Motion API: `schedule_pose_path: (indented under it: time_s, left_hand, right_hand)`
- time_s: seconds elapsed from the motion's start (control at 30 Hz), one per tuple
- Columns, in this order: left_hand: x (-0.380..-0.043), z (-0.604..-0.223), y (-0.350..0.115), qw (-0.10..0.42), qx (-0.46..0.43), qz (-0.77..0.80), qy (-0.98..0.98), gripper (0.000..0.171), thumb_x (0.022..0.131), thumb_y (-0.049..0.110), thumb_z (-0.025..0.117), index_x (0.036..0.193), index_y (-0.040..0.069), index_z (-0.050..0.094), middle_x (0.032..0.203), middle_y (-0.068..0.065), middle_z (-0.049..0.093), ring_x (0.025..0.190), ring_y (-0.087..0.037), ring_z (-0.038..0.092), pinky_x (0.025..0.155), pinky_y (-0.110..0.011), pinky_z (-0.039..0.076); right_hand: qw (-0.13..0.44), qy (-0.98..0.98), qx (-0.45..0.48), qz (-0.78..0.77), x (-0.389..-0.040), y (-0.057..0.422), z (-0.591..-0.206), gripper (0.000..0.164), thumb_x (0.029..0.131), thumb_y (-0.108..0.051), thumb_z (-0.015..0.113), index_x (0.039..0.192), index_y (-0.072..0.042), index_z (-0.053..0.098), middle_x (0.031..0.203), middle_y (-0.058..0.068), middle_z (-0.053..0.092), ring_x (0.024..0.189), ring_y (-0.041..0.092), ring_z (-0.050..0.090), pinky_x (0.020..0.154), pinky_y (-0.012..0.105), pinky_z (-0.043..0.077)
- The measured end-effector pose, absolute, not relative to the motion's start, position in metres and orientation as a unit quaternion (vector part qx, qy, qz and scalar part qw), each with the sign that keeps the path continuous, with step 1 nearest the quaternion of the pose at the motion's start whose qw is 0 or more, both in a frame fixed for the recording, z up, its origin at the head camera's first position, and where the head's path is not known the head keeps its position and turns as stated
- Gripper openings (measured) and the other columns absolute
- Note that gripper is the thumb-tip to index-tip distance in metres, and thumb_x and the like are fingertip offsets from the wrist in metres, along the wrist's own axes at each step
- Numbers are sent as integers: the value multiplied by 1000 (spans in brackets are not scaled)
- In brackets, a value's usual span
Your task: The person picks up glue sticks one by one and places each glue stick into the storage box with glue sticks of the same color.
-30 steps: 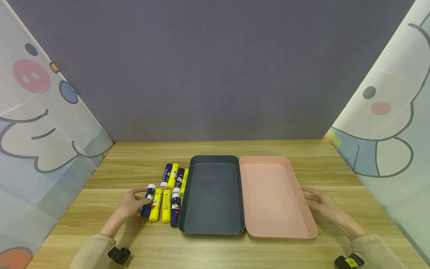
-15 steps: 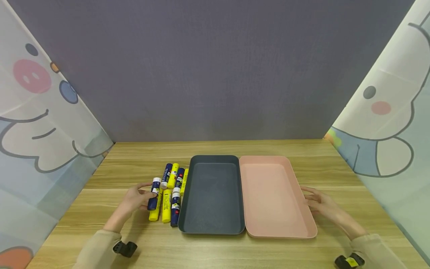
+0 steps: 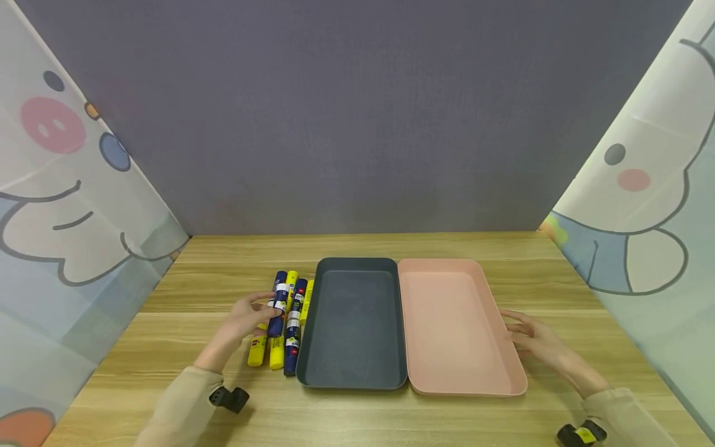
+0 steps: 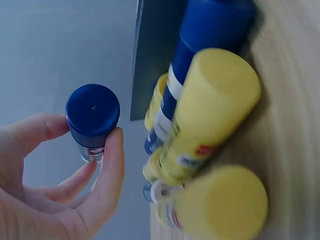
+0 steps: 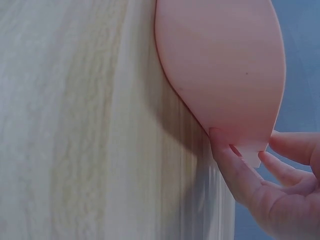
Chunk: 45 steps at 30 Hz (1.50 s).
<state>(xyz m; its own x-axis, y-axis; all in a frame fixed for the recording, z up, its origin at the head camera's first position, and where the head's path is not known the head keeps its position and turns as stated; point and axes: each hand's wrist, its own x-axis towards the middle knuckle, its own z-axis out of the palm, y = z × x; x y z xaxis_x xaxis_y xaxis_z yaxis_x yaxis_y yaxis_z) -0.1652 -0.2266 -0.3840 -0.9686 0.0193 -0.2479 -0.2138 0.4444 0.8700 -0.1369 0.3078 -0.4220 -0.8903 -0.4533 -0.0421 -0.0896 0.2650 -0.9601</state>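
My left hand (image 3: 242, 320) pinches a dark blue glue stick (image 3: 275, 329) between thumb and fingers, held up over the other glue sticks. In the left wrist view its round blue end (image 4: 92, 107) faces the camera. Below it lie two yellow glue sticks, the left one (image 3: 257, 352) and the right one (image 3: 277, 356), partly covered by the hand and the held stick. Beside them is another blue glue stick (image 3: 292, 351). My right hand (image 3: 539, 344) touches the outer right wall of the pink tray (image 5: 225, 65) with its fingertips, fingers loosely spread.
A dark grey tray (image 3: 352, 386) stands between the glue sticks and the pink tray, side by side with the latter. Behind the front row lie more blue and yellow glue sticks (image 3: 307, 301), close to the grey tray's left wall. A grey panel (image 3: 357, 155) rises behind the wooden table (image 3: 357, 422).
My left hand has lifted the blue glue stick from the left end of the front row and carried it rightward over the yellow ones. The right hand has stayed at the pink tray.
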Motion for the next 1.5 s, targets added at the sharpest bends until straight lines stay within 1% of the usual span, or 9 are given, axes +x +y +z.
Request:
schedule_pose_path:
  time_s: [0.43, 0.5, 0.7, 0.87, 1.0, 1.1, 1.2, 1.3, 1.5]
  left_hand:
    - [-183, -378, -199, 116, -45, 556, 822, 53, 82, 11, 57, 130, -1, 38, 103, -20, 57, 77, -21, 56, 67, -38, 52]
    - [-185, -377, -195, 116, -42, 561, 818, 53, 82, 11, 57, 129, -1, 38, 101, -19, 57, 76, -21, 56, 66, -37, 52]
    - [-193, -372, -184, 124, -46, 572, 809, 52, 82, 10, 57, 130, 2, 39, 97, -14, 59, 73, -20, 54, 63, -35, 53]
    - [-198, -369, -170, 127, -41, 585, 800, 51, 82, 8, 58, 129, 2, 40, 95, -15, 59, 69, -20, 56, 62, -37, 52]
    - [-202, -367, -158, 130, -39, 589, 796, 50, 82, 8, 58, 129, 4, 42, 97, -17, 56, 71, -24, 55, 63, -36, 53]
    - [-205, -366, -149, 138, -38, 594, 792, 50, 82, 8, 58, 129, 5, 41, 102, -19, 54, 74, -26, 56, 64, -35, 53]
    - [-209, -367, -141, 147, -36, 598, 787, 50, 82, 7, 57, 130, 5, 41, 103, -19, 55, 73, -23, 59, 65, -36, 53]
    - [-212, -369, -134, 152, -35, 606, 780, 49, 82, 7, 58, 129, 3, 42, 97, -17, 60, 69, -20, 61, 65, -36, 53]
    - [-220, -375, -120, 155, -39, 625, 764, 48, 81, 8, 60, 126, 3, 43, 92, -17, 63, 67, -19, 62, 63, -36, 53]
  right_hand:
    - [157, 781, -173, -579, -138, 308, -423, 47, 93, -9, 41, 135, 5, 24, 120, 50, 22, 91, 4, 59, 71, 34, 52]
    - [157, 780, -173, -580, -138, 308, -423, 45, 93, -9, 42, 135, -1, 28, 119, 50, 23, 91, 4, 59, 71, 34, 52]
    - [161, 770, -185, -589, -138, 309, -424, 43, 94, -7, 40, 128, -32, 37, 118, 50, 23, 91, 5, 59, 71, 35, 52]
    - [161, 764, -194, -595, -139, 308, -424, 46, 94, -4, 39, 121, -42, 38, 117, 51, 24, 91, 6, 59, 71, 35, 52]
    - [162, 768, -188, -591, -139, 308, -423, 43, 94, -6, 39, 126, -35, 37, 118, 50, 24, 91, 5, 59, 72, 35, 52]
    - [162, 779, -175, -581, -138, 308, -423, 42, 94, -9, 41, 135, -13, 33, 120, 49, 23, 91, 2, 58, 73, 34, 51]
    - [160, 789, -165, -570, -137, 307, -422, 48, 94, -10, 41, 133, 8, 21, 120, 49, 23, 91, 0, 57, 73, 35, 51]
    - [160, 794, -160, -565, -136, 306, -421, 52, 93, -11, 42, 131, 13, 15, 121, 49, 23, 91, 0, 57, 73, 35, 51]
    - [165, 797, -138, -565, -136, 306, -420, 53, 93, -13, 43, 133, 11, 17, 123, 46, 24, 91, 1, 57, 74, 35, 51]
